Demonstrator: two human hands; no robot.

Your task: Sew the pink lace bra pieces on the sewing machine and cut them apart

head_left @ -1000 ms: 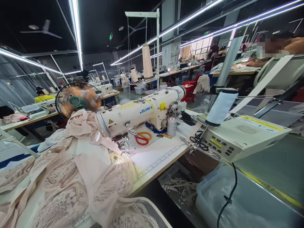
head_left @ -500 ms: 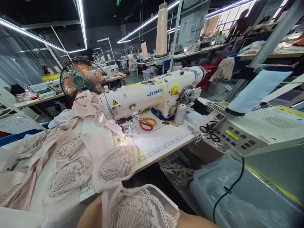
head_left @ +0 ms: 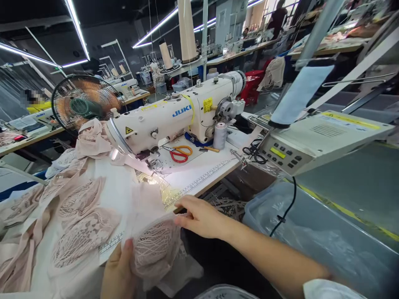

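My left hand (head_left: pixel 116 272) and my right hand (head_left: pixel 201 217) both grip a pale pink lace bra cup (head_left: pixel 154 245) at the near edge of the sewing table (head_left: pixel 212 170). The left hand's thumb presses on the cup's left side; the right hand pinches its upper right edge. More pink lace pieces (head_left: pixel 77 216) lie spread over the table's left half. Behind them stands a white JUKI sewing machine (head_left: pixel 174 118), with its needle end toward the lace.
Orange-handled scissors (head_left: pixel 179 153) and a white thread spool (head_left: pixel 220 136) lie by the machine. A control box (head_left: pixel 311 143) sits at right above a clear plastic bin (head_left: pixel 311 245). A fan (head_left: pixel 81 106) stands behind. Other workers sit at distant tables.
The view has dropped and swung. Both my hands have come up into view and taken hold of the lace cup at the table's near edge.
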